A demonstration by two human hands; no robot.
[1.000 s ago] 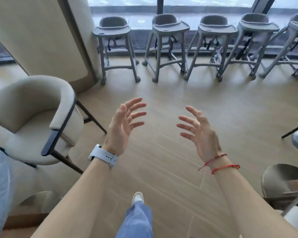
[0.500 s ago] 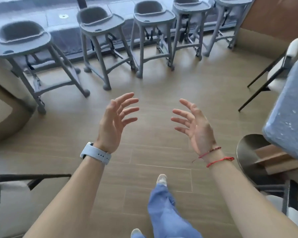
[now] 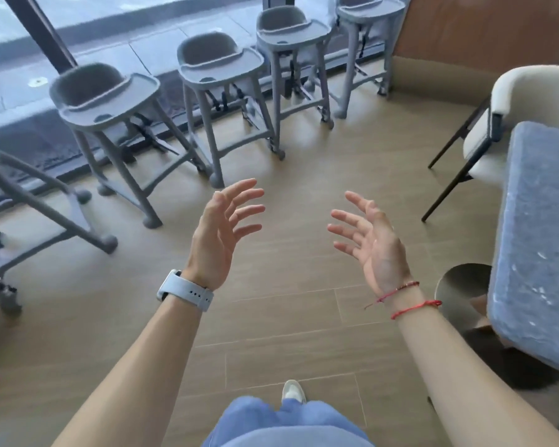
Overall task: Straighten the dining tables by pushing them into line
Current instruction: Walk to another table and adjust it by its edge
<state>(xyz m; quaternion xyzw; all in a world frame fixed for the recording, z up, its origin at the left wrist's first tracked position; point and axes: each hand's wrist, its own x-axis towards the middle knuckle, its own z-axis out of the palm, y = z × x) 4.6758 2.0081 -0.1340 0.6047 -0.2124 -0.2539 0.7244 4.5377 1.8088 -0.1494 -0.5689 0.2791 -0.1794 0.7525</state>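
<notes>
Both hands are raised over the wooden floor (image 3: 271,317) with palms turned inward, the left hand (image 3: 218,240) and the right hand (image 3: 373,246) each having fingers (image 3: 246,209) spread wide and holding nothing. The only dining table in view, a blue-grey speckled worktop (image 3: 539,240), stands at the right edge, near the right hand but apart from it, with a cream armchair (image 3: 530,101) beyond its far end. The open, forward posture suggests readiness to set palms against an edge; no push has begun.
</notes>
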